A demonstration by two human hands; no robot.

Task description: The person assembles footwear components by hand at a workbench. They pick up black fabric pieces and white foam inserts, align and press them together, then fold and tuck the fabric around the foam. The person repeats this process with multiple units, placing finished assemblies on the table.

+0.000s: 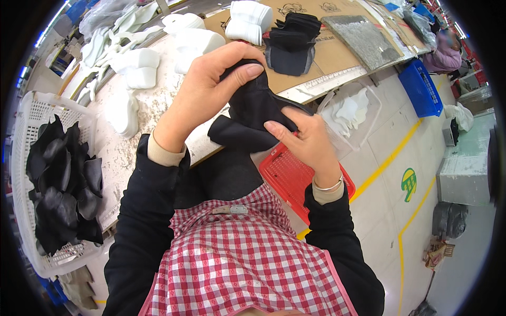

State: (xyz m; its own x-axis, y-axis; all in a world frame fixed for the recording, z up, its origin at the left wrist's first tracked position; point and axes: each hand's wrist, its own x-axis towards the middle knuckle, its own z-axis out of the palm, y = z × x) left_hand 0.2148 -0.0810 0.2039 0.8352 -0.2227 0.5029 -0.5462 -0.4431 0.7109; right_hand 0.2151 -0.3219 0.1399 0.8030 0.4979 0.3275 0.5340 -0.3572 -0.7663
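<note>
A folded, soft black fabric piece (252, 108) is held up between my two hands, over the front edge of the worktable. My left hand (203, 92) pinches its upper edge between thumb and bent fingers. Lower down on the right, my right hand (311, 141) grips its side, thumb in front and fingers partly hidden behind the cloth. A loose flap of black material (237, 134) hangs below, toward my lap. Just beyond the hands lies a stack of black cut pieces (291, 45) on cardboard (329, 66).
White shaped pieces (196, 45) lie in stacks across the worktable (163, 100). At left, a white basket (31, 221) holds several black pieces. A red basket (282, 176), a clear bin (369, 124) and a blue crate (420, 87) stand to the right. A person (445, 55) sits far right.
</note>
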